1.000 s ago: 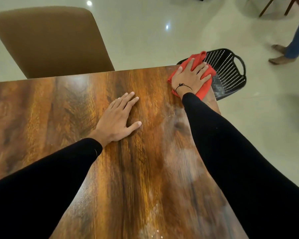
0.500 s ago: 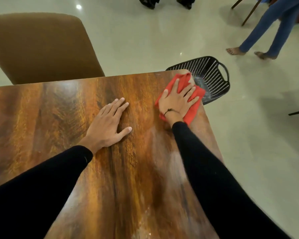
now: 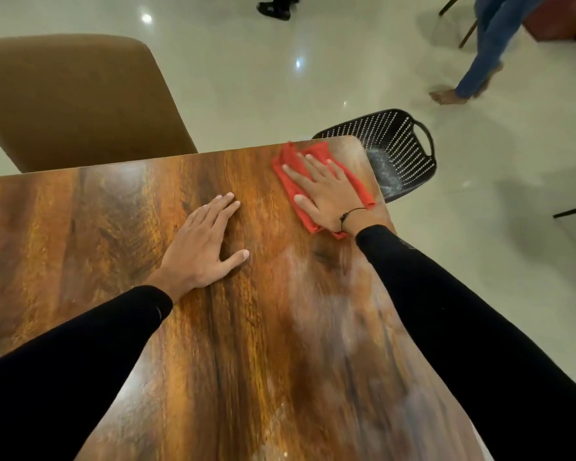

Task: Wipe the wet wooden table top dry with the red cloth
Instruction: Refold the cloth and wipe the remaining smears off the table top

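- Since half a second ago the crumpled red cloth (image 3: 316,181) and the right hand (image 3: 323,191) on it have swung round near the table's far right corner, at about 1 o'clock: the fingers, which pointed toward 1 o'clock, now point toward 11 o'clock.
- That right hand lies flat on the cloth, fingers straight and slightly spread, thumb out to the side; a thin black cord circles the wrist.
- Red fabric shows past the fingertips and along both sides of the hand, and it stays within the table's edges.
- At 11 o'clock from the cloth's near corner... rather, toward 9 o'clock of the cloth and apart from it, the left hand (image 3: 203,247) rests palm-down on the glossy brown wooden table top (image 3: 246,344), fingers straight and pressed close, thumb spread wide.
- Pale, hazy smears mark the wood toward 5 o'clock, below the right forearm.
- Both arms wear black sleeves.
- Just past the corner, at 2 o'clock, a black perforated plastic basket (image 3: 399,144) sits on the pale shiny floor (image 3: 246,78).
- A tan upholstered chair back (image 3: 77,101) stands at 10 o'clock beyond the far edge.
- At 1 o'clock, far off, a person's jeans-clad legs (image 3: 482,54) are visible.
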Tool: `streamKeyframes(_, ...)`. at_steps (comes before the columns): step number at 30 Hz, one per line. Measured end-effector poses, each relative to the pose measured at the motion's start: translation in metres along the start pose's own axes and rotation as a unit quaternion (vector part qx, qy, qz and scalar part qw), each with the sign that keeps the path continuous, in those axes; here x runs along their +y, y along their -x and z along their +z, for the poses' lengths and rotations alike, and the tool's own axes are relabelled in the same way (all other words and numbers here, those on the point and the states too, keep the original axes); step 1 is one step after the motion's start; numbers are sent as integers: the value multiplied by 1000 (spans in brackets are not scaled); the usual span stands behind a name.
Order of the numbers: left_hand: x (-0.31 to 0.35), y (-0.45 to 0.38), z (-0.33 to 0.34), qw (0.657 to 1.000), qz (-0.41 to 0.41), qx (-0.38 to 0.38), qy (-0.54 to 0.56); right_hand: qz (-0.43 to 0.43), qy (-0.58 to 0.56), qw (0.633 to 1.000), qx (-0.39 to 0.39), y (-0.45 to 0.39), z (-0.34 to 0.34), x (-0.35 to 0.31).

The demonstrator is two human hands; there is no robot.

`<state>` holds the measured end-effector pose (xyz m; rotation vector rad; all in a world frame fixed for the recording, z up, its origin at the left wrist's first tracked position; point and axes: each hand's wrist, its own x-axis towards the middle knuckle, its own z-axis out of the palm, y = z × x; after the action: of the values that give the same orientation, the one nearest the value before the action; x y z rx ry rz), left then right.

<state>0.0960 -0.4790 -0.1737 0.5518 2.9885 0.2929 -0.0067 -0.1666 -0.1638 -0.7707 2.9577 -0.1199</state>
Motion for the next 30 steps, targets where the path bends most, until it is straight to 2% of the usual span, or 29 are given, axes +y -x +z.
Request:
streamKeyframes(2, -1, 0, 1, 1000, -1, 3, 2, 144, -14, 989, 29, 9, -1, 15)
streamKeyframes(5, -1, 0, 1, 1000, 2, 2, 8, 365, -37, 929, 53, 15, 4, -9)
streamKeyframes(7, -1, 2, 0, 1000, 8, 8, 18, 455, -60, 886, 69, 19, 9, -43)
streamKeyframes(8, -2, 2, 1, 999, 9, 10, 30, 461, -71, 881, 74, 22, 10, -60)
streamKeyframes(10, -4, 3, 1, 998, 1, 17, 66, 395, -70, 913, 67, 30, 13, -93)
streamKeyframes(13, -4, 6, 2, 994, -9, 27, 107, 222, -55, 972, 51, 57, 26, -136)
streamKeyframes(15, -5, 7, 1, 992, -9, 31, 125, 117, -49, 991, 48, 89, 33, -155)
streamKeyframes(17, -3, 8, 0, 989, -11, 33, 142, 49, -34, 997, 46, 120, 40, -156)
streamKeyframes(19, -2, 7, -1, 988, -18, 36, 150, 34, -17, 999, 35, 132, 40, -139)
streamKeyframes(20, -1, 7, -1, 987, -21, 36, 152, 57, -10, 998, 30, 131, 37, -130)
streamKeyframes(23, -3, 11, -1, 983, -32, 43, 174, 198, -22, 980, 18, 105, 27, -112)
streamKeyframes(25, -2, 12, -4, 976, -42, 53, 208, 247, -39, 968, 16, 78, 22, -121)
streamKeyframes(27, 1, 14, -8, 963, -54, 71, 255, 206, -34, 978, 14, 59, 19, -149)
streamKeyframes(30, 2, 17, -10, 953, -53, 77, 288, 71, -42, 997, 9, 63, 24, -196)
